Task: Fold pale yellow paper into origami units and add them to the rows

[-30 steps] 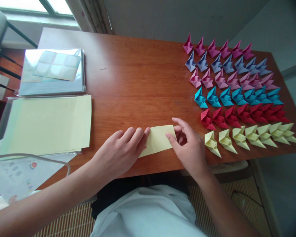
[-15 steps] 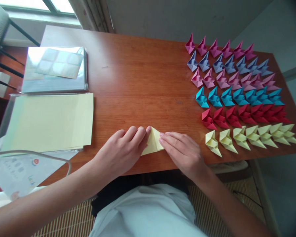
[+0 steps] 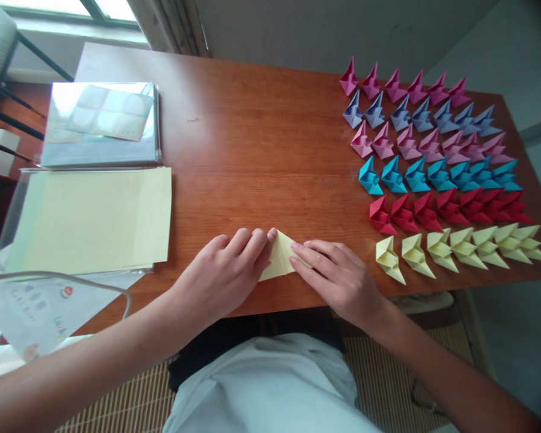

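Observation:
A small piece of pale yellow folded paper (image 3: pixel 281 257) lies near the table's front edge, its upper corner pointed and a crease line across it. My left hand (image 3: pixel 228 264) has its fingers curled in and pins the paper's left side. On the right edge of the paper lie the fingertips of my right hand (image 3: pixel 338 273), the fingers stretched out and slightly apart; its thumb is hidden. Right of this hand runs a row of yellow folded paper pieces (image 3: pixel 388 260), the same pale colour as the paper I hold.
Further rows of folded pieces in red (image 3: pixel 381 215), blue (image 3: pixel 369 176), pink (image 3: pixel 361 141), lilac (image 3: pixel 353 111) and magenta (image 3: pixel 349 80) stand behind on the wooden table (image 3: pixel 252 144). At left lie yellow paper sheets (image 3: pixel 94 219), a clear-wrapped pack (image 3: pixel 103 153) and a cable (image 3: pixel 85 282).
The fingers of my right hand have spread a little and shifted slightly over the paper's right edge. My left hand keeps its hold, and the whole view has moved slightly.

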Tool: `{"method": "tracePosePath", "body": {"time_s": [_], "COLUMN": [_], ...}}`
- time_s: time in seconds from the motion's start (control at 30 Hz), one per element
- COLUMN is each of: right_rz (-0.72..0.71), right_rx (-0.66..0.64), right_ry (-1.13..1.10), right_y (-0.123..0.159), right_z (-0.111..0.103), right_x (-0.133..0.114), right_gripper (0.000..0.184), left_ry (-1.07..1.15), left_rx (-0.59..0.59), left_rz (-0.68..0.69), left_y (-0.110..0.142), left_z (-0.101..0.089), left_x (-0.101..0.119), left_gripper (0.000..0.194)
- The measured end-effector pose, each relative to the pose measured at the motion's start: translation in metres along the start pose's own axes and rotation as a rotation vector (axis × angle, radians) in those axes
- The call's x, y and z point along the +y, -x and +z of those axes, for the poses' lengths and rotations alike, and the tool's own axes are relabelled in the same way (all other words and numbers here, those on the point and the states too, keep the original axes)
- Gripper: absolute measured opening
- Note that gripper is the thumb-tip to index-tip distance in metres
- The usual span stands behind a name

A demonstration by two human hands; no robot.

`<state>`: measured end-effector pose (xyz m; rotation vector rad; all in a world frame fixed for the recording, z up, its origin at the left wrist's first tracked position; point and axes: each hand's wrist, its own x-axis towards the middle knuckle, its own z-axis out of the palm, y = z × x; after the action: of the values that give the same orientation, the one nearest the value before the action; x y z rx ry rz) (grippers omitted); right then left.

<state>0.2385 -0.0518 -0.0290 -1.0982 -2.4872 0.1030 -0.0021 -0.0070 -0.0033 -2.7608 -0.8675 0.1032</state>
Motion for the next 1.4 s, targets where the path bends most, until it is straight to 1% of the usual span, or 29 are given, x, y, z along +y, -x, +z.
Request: {"method": "tracePosePath", "body": {"time_s": [0.27, 0.5, 0.57, 0.67, 0.77, 1.1, 1.17, 1.27, 1.33, 1.4], "right_rz": [0.002, 0.002, 0.005, 0.003, -0.01, -0.013, -0.015, -0.017, -0.017, -0.019], "right_rx": [-0.003, -0.015, -0.01, -0.002, 0.0, 0.008, 0.011, 0.012, 0.013, 0.021], "right_ry": [0.013, -0.027, -0.025, -0.01, 0.017, 0.013, 0.012, 0.022, 0.031, 0.036], "right_y": [0.0, 0.002, 0.003, 0.004, 0.005, 0.005, 0.005, 0.005, 0.005, 0.006], "right_z": [0.002, 0.004, 0.005, 0.007, 0.007, 0.008, 0.008, 0.009, 0.01, 0.011], "right_x": [0.0, 0.003, 0.003, 0.003, 0.002, 0.002, 0.003, 0.003, 0.003, 0.003], "right_gripper": [0.028, 0.03, 0.031, 0.032, 0.033, 0.035, 0.035, 0.037, 0.037, 0.037], "left_ry": [0.006, 0.006, 0.003, 0.002, 0.002, 0.003, 0.004, 0.036, 0.073, 0.104], "left_rx": [0.03, -0.014, -0.005, 0.019, 0.018, 0.019, 0.047, 0.137, 0.193, 0.224], "left_rz": [-0.003, -0.006, -0.005, 0.001, 0.003, -0.01, -0.011, 0.046, 0.091, 0.11], "left_y": [0.0, 0.0, 0.0, 0.0, 0.0, 0.0, 0.0, 0.001, 0.004, 0.008], "left_z": [0.0, 0.0, 0.0, 0.001, 0.001, 0.001, 0.0, 0.0, 0.001, 0.003], "left_x": [0.001, 0.001, 0.002, 0.002, 0.003, 0.003, 0.004, 0.007, 0.01, 0.012], "left_gripper": [0.041, 0.04, 0.04, 0.044, 0.048, 0.044, 0.039, 0.032, 0.03, 0.031]}}
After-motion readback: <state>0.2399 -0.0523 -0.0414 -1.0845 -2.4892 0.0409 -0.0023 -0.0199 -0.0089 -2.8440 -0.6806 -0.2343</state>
